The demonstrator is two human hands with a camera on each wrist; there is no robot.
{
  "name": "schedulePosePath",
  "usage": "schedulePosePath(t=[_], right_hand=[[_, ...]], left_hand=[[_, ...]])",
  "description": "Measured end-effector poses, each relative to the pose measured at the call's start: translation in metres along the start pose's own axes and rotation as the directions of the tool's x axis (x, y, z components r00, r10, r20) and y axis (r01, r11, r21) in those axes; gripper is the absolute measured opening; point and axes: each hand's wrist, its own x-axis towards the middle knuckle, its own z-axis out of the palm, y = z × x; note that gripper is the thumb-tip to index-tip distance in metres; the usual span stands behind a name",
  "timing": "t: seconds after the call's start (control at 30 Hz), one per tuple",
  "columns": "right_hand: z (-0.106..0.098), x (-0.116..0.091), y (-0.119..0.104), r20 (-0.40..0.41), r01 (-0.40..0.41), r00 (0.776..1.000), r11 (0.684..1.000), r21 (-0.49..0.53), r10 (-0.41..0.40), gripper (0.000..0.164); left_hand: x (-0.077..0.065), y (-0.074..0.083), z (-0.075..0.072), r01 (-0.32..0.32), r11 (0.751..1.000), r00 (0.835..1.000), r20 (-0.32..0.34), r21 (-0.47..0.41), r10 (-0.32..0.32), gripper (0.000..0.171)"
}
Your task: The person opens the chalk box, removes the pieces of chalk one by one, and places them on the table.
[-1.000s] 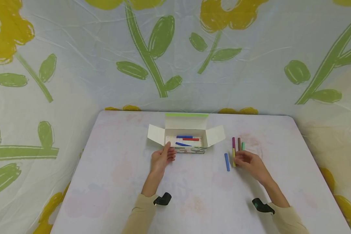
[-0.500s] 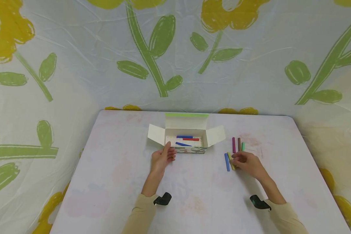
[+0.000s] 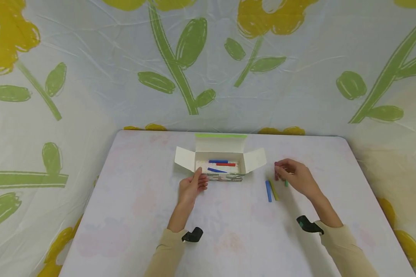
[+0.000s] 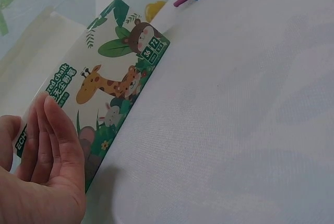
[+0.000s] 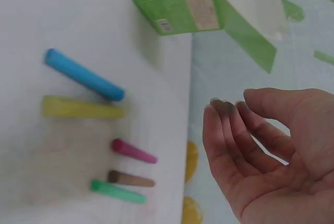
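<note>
An open chalk box (image 3: 227, 177) with animal pictures stands toward the back of the table. My left hand (image 3: 190, 189) holds its front left edge, thumb over the rim and fingers against the printed front. Inside lie two blue chalk sticks and a red chalk stick (image 3: 226, 164). My right hand (image 3: 297, 175) is over the loose chalk, thumb and fingertips bent toward each other with nothing between them. Below it are a magenta chalk (image 5: 134, 151), a brown chalk (image 5: 131, 178) and a green chalk (image 5: 118, 191). Nearer me, a blue chalk (image 3: 268, 191) and a yellow chalk (image 3: 274, 190) lie side by side.
The box's side flaps (image 3: 254, 160) spread outward and its lid (image 3: 220, 144) stands up at the back. A white table (image 3: 228, 238) bears everything. Behind it hangs a flower-patterned cloth (image 3: 291, 88).
The yellow chalk has shifted left to beside the blue one, and my right hand has let go of it. That hand has then moved away from me, over the magenta chalk. My left hand stays put.
</note>
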Motion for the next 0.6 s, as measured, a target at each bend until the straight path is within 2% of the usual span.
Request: schedulePosePath(t=[0.17,0.3,0.6], right_hand=[[-0.004,0.014,-0.020,-0.034,0.030,0.999,0.999,-0.034,-0.031,0.026],[-0.003,0.026,-0.038,-0.048,0.042,0.998,0.999,-0.010,-0.042,0.027],[0.017,0.052,-0.069,0.022,0.113,0.993,0.988,0.107,-0.116,0.025]], left_hand=[[-0.001,0.001,0.001,0.001,1.000,1.000,-0.010,0.002,-0.001,0.049],[0.000,0.000,0.001,-0.002,1.000,1.000,-0.010,0.000,0.002,0.047],[0.002,-0.001,0.001,-0.006,1.000,1.000,-0.011,-0.009,0.006,0.047]])
